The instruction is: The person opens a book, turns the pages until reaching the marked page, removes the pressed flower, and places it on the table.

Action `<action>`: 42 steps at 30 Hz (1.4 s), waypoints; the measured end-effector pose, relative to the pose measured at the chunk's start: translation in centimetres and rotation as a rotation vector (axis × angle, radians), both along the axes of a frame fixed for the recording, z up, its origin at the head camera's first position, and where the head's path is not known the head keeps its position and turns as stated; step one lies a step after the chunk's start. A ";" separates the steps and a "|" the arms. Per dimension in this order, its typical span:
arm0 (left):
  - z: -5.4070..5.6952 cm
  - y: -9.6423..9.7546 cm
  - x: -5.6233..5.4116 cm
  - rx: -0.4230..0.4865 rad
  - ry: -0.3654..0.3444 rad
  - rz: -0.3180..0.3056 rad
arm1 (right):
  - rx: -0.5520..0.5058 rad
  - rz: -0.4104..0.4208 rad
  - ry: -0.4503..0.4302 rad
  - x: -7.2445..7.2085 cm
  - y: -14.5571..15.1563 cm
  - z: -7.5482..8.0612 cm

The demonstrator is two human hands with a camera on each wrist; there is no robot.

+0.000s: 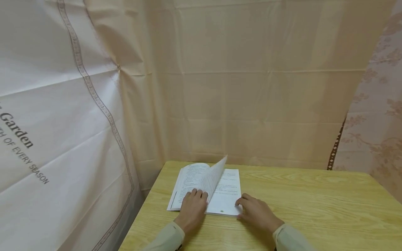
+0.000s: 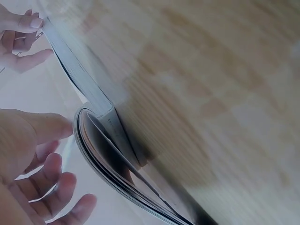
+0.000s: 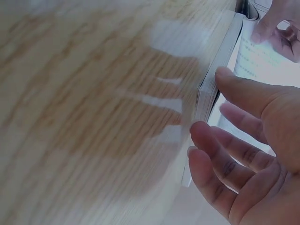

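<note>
An open book (image 1: 225, 204) with printed pages lies on the wooden table. One page (image 1: 216, 174) stands up at a slant between the two sides. My left hand (image 1: 193, 208) rests on the lower part of the left pages, near the spine; in the left wrist view its thumb (image 2: 54, 127) touches the curved pages and the other fingers are loosely bent. At the lower right corner of the book, my right hand (image 1: 255, 212) holds the edge. In the right wrist view its thumb (image 3: 234, 86) is at the page block, with bent fingers beside the corner.
The wooden table (image 1: 307, 202) extends to the right of the book. Behind it hangs a beige cloth (image 1: 245, 104). A white printed sheet (image 1: 78, 146) hangs on the left, and a floral cloth (image 1: 373, 132) on the right.
</note>
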State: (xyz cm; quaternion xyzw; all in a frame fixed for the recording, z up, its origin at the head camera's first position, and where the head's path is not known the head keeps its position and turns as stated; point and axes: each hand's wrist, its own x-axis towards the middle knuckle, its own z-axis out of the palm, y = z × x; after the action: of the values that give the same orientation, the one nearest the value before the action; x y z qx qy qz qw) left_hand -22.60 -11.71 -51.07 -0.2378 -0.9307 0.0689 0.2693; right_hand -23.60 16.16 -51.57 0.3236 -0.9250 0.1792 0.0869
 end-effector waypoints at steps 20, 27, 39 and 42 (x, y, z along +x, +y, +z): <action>-0.5 -0.5 -0.6 0.023 -0.052 -0.251 | 0.005 0.005 -0.093 -0.8 0.2 0.8; -0.5 -0.1 -0.7 0.033 -0.085 -0.185 | -0.004 0.031 -0.119 -0.9 0.2 0.9; 0.3 0.1 -1.2 0.012 -0.243 -0.123 | -0.014 0.068 -0.103 -1.6 0.4 1.0; 0.4 0.1 -1.4 0.021 -0.266 -0.131 | -0.024 0.086 -0.110 -1.8 0.6 0.9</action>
State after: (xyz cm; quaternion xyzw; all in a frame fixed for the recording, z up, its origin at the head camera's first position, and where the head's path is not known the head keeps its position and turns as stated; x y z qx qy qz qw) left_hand -23.99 -11.59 -50.68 -0.3023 -0.9413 0.0096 0.1500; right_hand -25.35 16.72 -50.66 0.3518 -0.9113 0.2114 0.0321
